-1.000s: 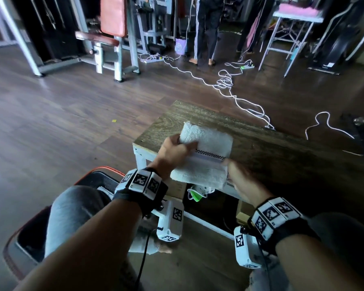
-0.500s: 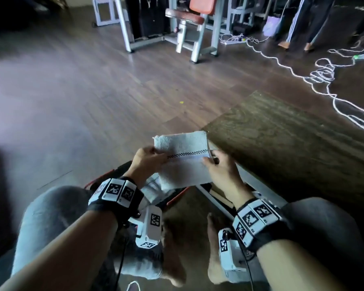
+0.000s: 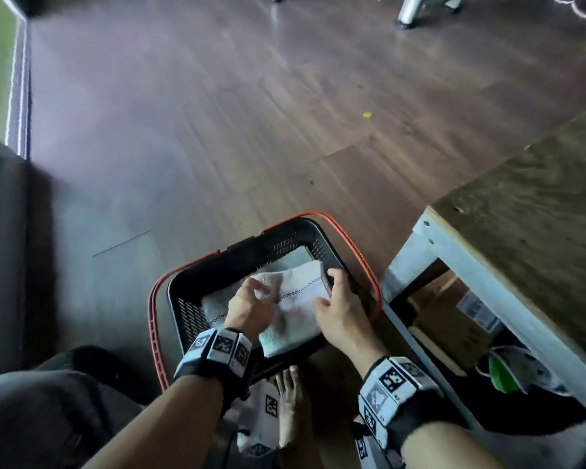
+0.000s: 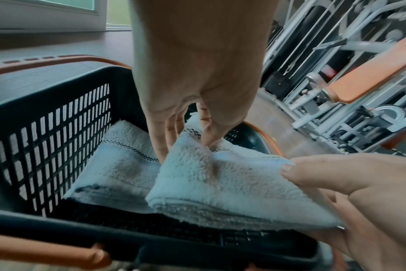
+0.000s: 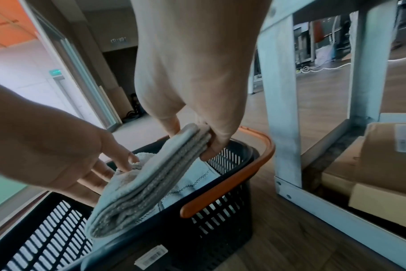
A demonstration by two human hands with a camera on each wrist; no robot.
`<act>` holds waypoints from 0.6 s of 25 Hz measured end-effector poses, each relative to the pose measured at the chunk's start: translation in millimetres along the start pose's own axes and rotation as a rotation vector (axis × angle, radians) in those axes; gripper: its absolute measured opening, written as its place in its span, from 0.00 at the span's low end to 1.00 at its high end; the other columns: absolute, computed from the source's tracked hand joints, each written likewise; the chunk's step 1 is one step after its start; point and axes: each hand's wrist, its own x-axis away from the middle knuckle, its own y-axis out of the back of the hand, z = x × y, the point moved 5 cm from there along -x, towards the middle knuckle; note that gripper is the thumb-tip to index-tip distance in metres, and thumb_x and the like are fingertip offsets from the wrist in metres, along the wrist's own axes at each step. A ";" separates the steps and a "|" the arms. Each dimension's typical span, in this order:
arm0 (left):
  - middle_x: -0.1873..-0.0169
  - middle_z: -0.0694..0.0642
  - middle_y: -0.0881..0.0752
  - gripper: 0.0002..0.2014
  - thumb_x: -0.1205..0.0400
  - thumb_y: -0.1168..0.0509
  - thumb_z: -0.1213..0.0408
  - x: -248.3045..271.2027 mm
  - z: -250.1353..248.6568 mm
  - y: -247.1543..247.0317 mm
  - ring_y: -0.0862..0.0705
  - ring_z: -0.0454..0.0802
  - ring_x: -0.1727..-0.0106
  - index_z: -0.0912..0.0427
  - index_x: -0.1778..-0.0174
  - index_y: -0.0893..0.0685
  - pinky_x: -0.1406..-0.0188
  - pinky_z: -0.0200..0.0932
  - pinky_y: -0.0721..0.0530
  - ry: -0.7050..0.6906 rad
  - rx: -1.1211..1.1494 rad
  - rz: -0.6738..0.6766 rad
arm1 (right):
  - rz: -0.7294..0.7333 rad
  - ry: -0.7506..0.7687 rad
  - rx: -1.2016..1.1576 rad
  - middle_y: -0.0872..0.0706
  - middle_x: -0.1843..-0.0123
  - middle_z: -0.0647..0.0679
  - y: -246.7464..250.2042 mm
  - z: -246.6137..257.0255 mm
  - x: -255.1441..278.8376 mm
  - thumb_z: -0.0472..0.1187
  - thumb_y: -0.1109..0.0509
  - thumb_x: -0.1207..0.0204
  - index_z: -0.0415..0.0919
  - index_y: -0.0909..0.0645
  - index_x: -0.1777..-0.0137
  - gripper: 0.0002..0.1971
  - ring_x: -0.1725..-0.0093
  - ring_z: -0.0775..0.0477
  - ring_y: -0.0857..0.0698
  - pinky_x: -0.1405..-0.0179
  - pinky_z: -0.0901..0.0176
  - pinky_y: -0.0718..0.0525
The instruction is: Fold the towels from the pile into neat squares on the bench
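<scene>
A folded white towel [image 3: 295, 313] with a dark checked stripe hangs tilted over a black basket [image 3: 190, 316] on the floor. My left hand [image 3: 257, 289] pinches its far left corner, thumb on top, as the left wrist view shows on the towel [image 4: 220, 183]. My right hand [image 3: 329, 289] grips the right edge; in the right wrist view its thumb and fingers clamp the stacked layers of the towel [image 5: 151, 183]. A second folded towel [image 4: 118, 161] lies flat on the basket's bottom, partly under the held one. The wooden bench [image 3: 528, 204] stands to the right.
The basket has orange handles [image 3: 154, 319] and slotted walls. Cardboard boxes [image 5: 382, 165] sit under the bench behind its white frame leg [image 5: 280, 110]. My bare foot [image 3: 291, 401] rests near the basket. Gym machines [image 4: 336, 73] stand further off on the dark wooden floor.
Both hands have carried the folded towel off the bench, leftward and down, to over the basket. My view has swung down to the floor.
</scene>
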 end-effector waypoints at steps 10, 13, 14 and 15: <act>0.62 0.60 0.11 0.08 0.29 0.38 0.64 -51.6 56.0 33.9 0.13 0.60 0.55 0.61 0.60 0.16 0.63 0.39 0.24 0.161 -0.127 -0.142 | 0.347 -0.026 0.266 0.20 0.31 0.33 -111.8 0.5 -66.5 0.35 0.37 0.20 0.41 0.46 0.18 0.33 0.36 0.34 0.18 0.40 0.49 0.20; 0.53 0.62 0.11 0.14 0.29 0.36 0.61 -61.2 71.6 43.0 0.15 0.62 0.49 0.58 0.49 0.15 0.55 0.41 0.21 0.182 -0.151 -0.182 | 0.440 -0.011 0.336 0.25 0.24 0.32 -131.3 5.4 -69.7 0.37 0.38 0.18 0.42 0.55 0.13 0.38 0.32 0.34 0.19 0.34 0.46 0.20; 0.51 0.62 0.11 0.15 0.29 0.34 0.59 -63.4 76.3 42.8 0.15 0.63 0.47 0.58 0.47 0.15 0.53 0.42 0.20 0.195 -0.156 -0.173 | 0.462 -0.022 0.351 0.27 0.21 0.33 -135.2 4.9 -70.7 0.38 0.39 0.19 0.43 0.58 0.13 0.39 0.29 0.34 0.21 0.31 0.45 0.22; 0.49 0.62 0.12 0.16 0.29 0.33 0.59 -64.2 83.2 40.4 0.15 0.63 0.46 0.59 0.46 0.15 0.51 0.42 0.19 0.219 -0.174 -0.145 | 0.487 -0.041 0.362 0.29 0.19 0.35 -137.9 4.1 -69.3 0.38 0.40 0.19 0.45 0.59 0.12 0.40 0.27 0.35 0.23 0.28 0.45 0.24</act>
